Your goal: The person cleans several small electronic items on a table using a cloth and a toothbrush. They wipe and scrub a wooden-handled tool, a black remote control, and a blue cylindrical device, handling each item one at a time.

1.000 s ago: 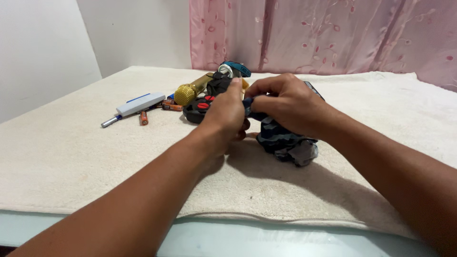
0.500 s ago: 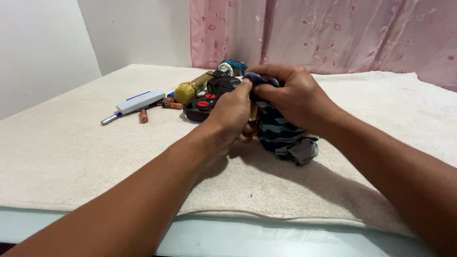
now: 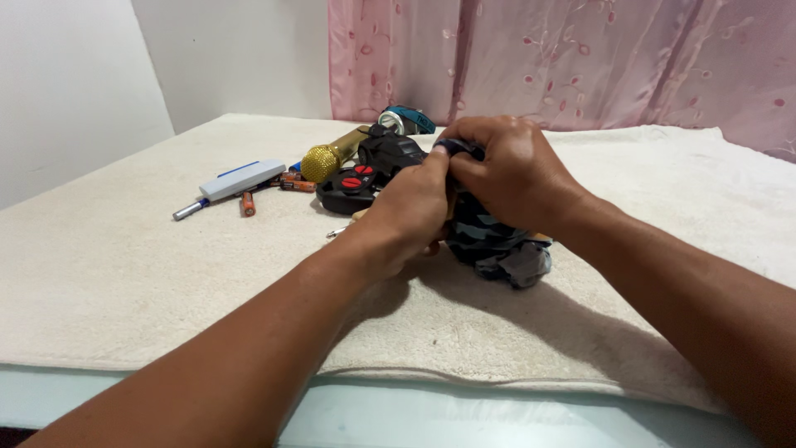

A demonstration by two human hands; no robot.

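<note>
Both hands are gripping a dark striped pouch (image 3: 489, 241) sitting mid-tabletop: left hand (image 3: 406, 211) and right hand (image 3: 510, 170) fingers pinching its top. Cream towel (image 3: 124, 274) is covering the tabletop; pink curtain (image 3: 580, 58) and white wall (image 3: 232, 50) are standing behind.
</note>
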